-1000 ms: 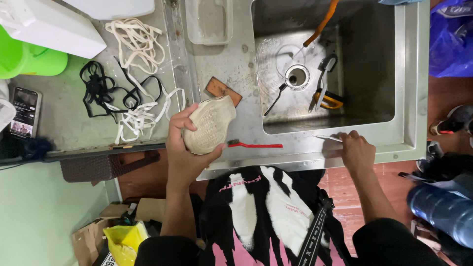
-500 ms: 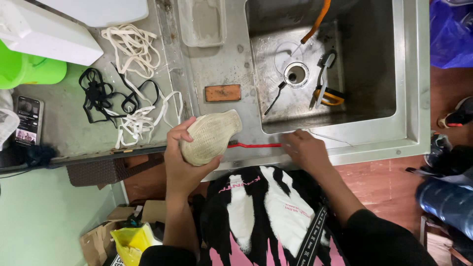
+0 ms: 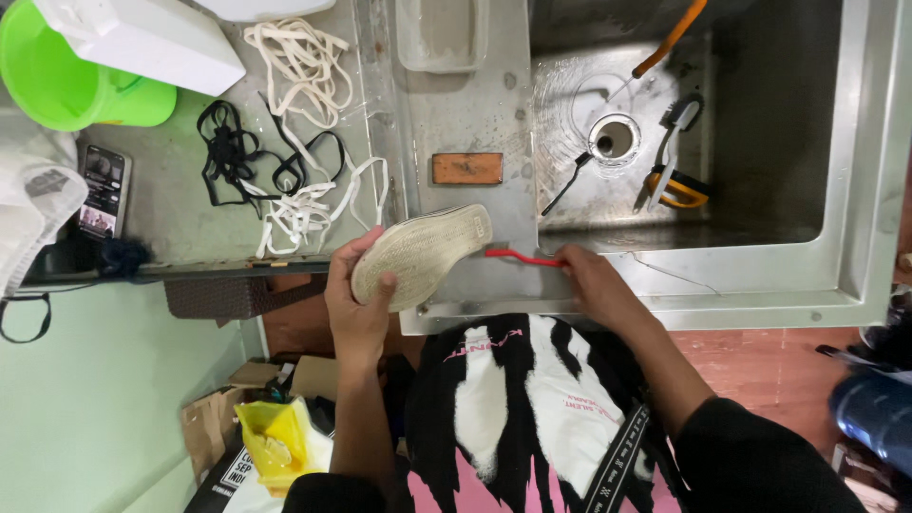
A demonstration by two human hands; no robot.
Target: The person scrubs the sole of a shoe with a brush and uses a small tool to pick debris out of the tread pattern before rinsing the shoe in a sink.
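Observation:
My left hand (image 3: 356, 302) holds a pale shoe (image 3: 423, 252) by its heel end, sole up, over the front edge of the steel sink unit (image 3: 760, 280). My right hand (image 3: 584, 275) rests on the front rim with its fingers closed around one end of a red toothbrush (image 3: 518, 256), which lies along the rim. The brush's far end points toward the shoe's toe. An orange-brown block (image 3: 466, 168) lies on the drainboard just behind the shoe.
The basin holds a drain (image 3: 614, 139), a black brush (image 3: 568, 182), an orange-handled tool (image 3: 670, 40) and another brush (image 3: 670, 152). White laces (image 3: 304, 66) and black laces (image 3: 233, 157) lie on the left counter by a green bucket (image 3: 62, 85), a phone (image 3: 100, 190) and a clear tub (image 3: 442, 33).
My right hand slid left along the front rim and closed on the red toothbrush. My left hand tipped the shoe so the sole faces up, uncovering the orange-brown block.

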